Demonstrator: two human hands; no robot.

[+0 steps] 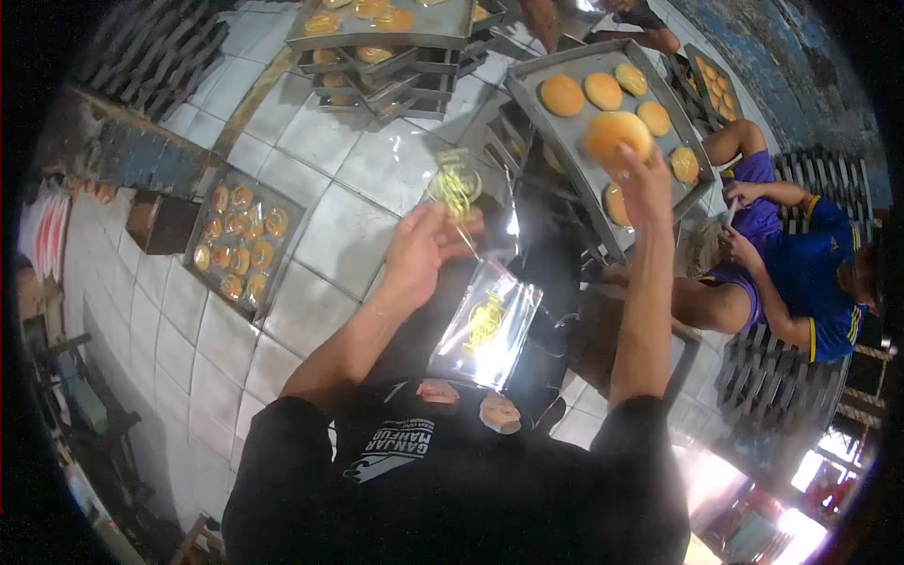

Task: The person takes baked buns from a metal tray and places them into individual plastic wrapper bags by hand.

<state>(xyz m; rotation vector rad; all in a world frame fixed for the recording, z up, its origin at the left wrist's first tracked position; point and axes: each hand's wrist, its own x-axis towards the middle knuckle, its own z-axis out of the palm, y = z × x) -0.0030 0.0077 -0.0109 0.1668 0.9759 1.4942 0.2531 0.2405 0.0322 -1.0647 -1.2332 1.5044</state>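
Note:
My right hand [646, 193] grips a round golden bun [617, 137] above a metal baking tray [533, 66] of buns. My left hand [421, 247] pinches a clear plastic bag [456, 185] with yellow-green printing, held up in front of me. More clear printed bags [488, 325] lie on my lap, shiny with reflected light. Several buns, such as one plain golden bun [562, 95], rest on the tray, which sits tilted on other trays to my right. The bun in my hand is apart from the bag.
Stacked trays of buns [381, 40] stand on the tiled floor [344, 221] ahead. Another bun tray [266, 254] lies at left beside a small brown box [160, 222]. A person in a blue shirt [829, 247] sits at right, near another bun tray [713, 83].

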